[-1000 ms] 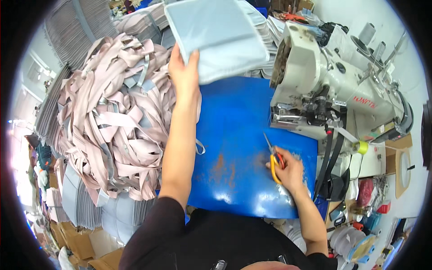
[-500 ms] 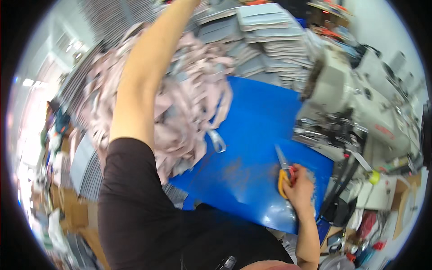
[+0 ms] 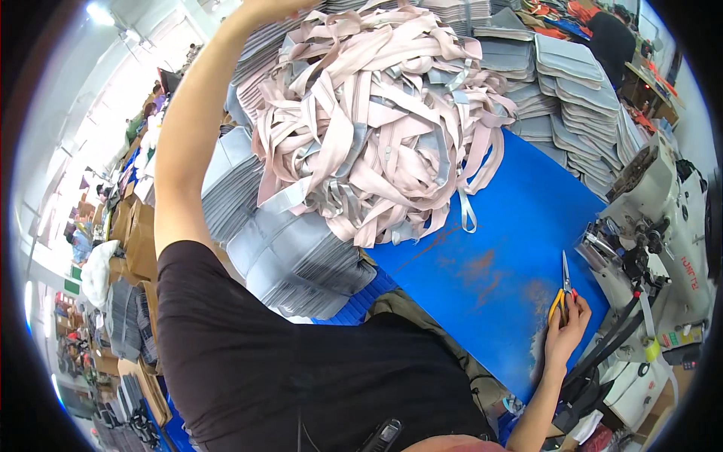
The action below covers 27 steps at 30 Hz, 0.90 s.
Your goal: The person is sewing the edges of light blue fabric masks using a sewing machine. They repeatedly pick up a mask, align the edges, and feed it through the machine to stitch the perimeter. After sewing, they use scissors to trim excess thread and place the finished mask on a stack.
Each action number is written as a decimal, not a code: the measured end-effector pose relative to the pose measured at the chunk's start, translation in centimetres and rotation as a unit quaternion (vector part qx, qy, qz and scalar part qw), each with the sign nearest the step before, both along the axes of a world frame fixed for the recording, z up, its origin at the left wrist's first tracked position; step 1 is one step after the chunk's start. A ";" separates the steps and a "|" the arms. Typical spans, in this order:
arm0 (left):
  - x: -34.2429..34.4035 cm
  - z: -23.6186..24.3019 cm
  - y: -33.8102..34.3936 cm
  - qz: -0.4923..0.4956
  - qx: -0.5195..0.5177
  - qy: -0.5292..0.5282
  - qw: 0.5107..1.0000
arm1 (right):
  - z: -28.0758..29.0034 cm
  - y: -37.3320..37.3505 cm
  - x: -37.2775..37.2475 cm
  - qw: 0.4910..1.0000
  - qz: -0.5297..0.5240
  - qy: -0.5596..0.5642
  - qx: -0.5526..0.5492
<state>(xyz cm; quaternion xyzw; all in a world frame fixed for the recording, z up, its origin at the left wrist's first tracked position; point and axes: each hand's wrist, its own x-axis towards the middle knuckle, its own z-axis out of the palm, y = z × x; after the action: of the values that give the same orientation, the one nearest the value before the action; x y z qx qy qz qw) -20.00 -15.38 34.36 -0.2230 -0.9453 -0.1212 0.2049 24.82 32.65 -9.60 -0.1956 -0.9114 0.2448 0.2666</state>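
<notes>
R hand (image 3: 569, 331) grips scissors (image 3: 567, 283) at 4 o'clock, over the mat (image 3: 429, 279). L hand (image 3: 277, 7), at 11 by the straps (image 3: 388, 139), is part cut off; can't tell its grip. Pads (image 3: 572, 83) at 2 are stacked, so prob done; straps heaped at 12 prob aren't.

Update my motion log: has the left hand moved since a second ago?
Yes: the left hand moved leftward, from right of the pink strip pile to its far left.

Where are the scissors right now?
In the head view, the scissors are toward the right, held in the right hand over the blue sheet, just left of the sewing machine.
</notes>
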 end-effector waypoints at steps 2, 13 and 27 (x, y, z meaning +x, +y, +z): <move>-2.5 -4.1 -0.5 0.020 -0.051 -0.010 0.998 | 0.6 -0.4 0.4 1.000 -0.007 -0.003 -0.005; -15.4 7.6 -5.4 0.079 0.235 0.123 0.961 | 1.9 -3.0 2.0 0.998 -0.041 0.036 -0.033; 2.2 19.8 9.0 -0.104 0.285 0.392 0.868 | 4.6 -5.5 -2.8 0.982 0.009 0.154 -0.107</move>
<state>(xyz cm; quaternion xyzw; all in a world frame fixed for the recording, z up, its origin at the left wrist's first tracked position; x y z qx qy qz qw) -17.83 -6.36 54.16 -0.2811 -0.6828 -0.3086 0.5997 21.99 27.18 -5.03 -0.1753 -0.8296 0.3706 0.3790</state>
